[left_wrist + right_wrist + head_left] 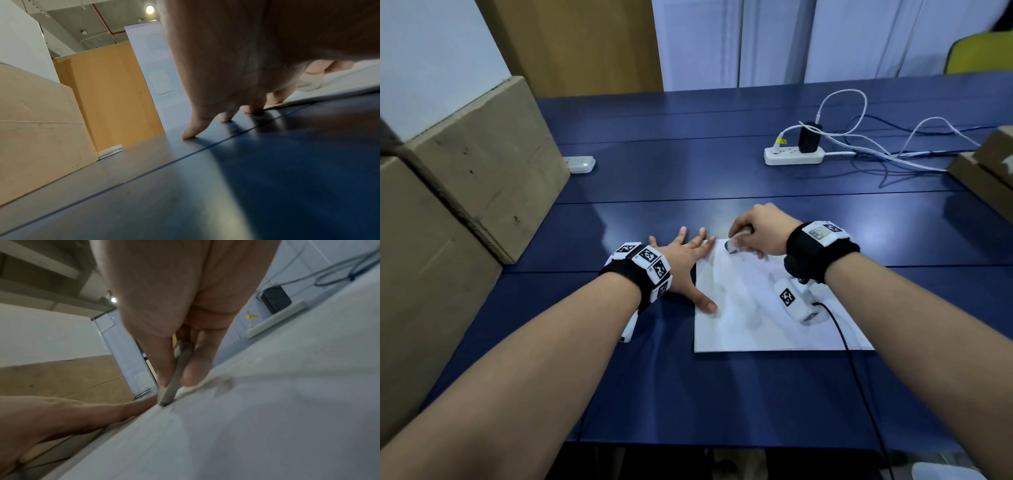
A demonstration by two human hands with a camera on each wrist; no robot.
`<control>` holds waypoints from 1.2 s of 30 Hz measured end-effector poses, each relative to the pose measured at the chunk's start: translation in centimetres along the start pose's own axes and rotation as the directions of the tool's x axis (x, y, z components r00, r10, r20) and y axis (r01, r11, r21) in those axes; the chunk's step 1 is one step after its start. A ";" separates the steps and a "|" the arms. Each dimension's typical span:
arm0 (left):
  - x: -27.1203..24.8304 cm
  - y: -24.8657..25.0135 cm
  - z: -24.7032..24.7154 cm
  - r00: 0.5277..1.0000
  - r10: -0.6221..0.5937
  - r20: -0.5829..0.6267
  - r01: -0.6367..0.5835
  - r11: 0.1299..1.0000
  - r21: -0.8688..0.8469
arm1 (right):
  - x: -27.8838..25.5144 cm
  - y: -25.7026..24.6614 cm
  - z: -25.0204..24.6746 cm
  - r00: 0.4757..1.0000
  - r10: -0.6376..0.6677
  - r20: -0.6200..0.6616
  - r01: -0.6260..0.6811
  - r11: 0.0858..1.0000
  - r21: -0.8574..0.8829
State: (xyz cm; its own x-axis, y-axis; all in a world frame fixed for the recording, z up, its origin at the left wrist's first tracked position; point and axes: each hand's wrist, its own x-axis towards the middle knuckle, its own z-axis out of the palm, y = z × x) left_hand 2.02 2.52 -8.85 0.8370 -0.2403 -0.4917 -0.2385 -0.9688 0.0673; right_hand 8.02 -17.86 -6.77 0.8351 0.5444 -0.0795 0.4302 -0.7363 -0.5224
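One big blue worktop [722,171] carries everything. 2 cardboard boxes [482,164] stand along its left edge. A white sheet of paper [756,329] lies flat close to the front edge, a bit right of centre.

Left grip [681,267] is spread flat, fingers straight and holding nothing. The thumb presses the sheet's left edge, the forefinger tip touches its far left corner, and the other fingertips rest on the bare worktop, so it steadies the paper. Right grip [760,229] is curled round a slim grey pen [176,373], pinched betw. thumb and fingers, with the tip down on the sheet at that same far left corner.

White power strip [792,156] w/ a black charger [810,138] and loose white cables [859,102] sits toward the far right corner, well apart from the work.

Progress, as I judge it: marking is only just starting. Paper is placed and held, the pen is gripped and touching down. The sheet looks blank, so approx. all the writing or drawing is left.

Hard to tell:
- The grey smudge just beside the tip in the right wrist view may be ink or shadow.
- Pen vs. marker is unclear, as the body is mostly under the fingers.
- The sheet's right part is partly covered by the right wrist cam and its cable.
- The left wrist view is mostly palm.
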 end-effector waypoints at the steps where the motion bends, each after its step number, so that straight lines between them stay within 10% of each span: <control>1: 0.0 0.0 0.0 1.000 0.000 -0.001 0.000 1.000 -0.001 | 0.1 -0.2 -0.3 0.999 -0.010 0.047 0.012 0.999 -0.030; 5: 0.0 -0.2 0.0 1.000 0.002 -0.005 -0.003 1.000 -0.017 | 0.2 -1.3 -1.0 0.952 -0.016 0.307 0.059 0.990 -0.130; 10: 0.4 0.0 0.4 0.999 -0.016 -0.045 0.015 0.999 -0.037 | 0.7 -1.0 -0.2 0.998 0.005 0.058 0.003 0.991 -0.135; 15: 0.4 0.3 0.0 0.999 -0.023 -0.050 0.021 0.999 -0.042 | -0.4 -0.7 -0.4 0.960 0.001 0.281 0.032 0.993 -0.112; 19: 0.2 0.6 0.0 0.992 -0.026 -0.126 0.025 1.000 -0.011 | 0.4 -0.6 -0.2 0.999 0.036 0.029 -0.031 0.988 -0.150; 25: 0.2 1.2 -0.7 0.982 0.033 -0.185 -0.021 0.997 0.068 | -0.6 -0.7 -0.3 0.963 0.007 0.269 0.025 0.993 -0.113; 30: 0.2 1.0 -0.3 0.972 0.055 -0.230 -0.063 0.998 -0.025 | 0.3 -0.5 -0.2 0.999 0.036 0.008 -0.034 0.988 -0.150; 36: 0.1 1.0 -0.4 0.976 0.031 -0.213 -0.034 0.999 -0.010 | -0.6 -0.4 -0.3 0.959 0.005 0.284 0.023 0.995 -0.094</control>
State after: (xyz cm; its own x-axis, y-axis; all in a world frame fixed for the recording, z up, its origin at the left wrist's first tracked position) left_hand 2.09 1.48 -8.49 0.9151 -0.2773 -0.2928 -0.2615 -0.9608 0.0925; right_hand 7.47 -17.98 -6.25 0.7054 0.6325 -0.3199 0.4792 -0.7582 -0.4422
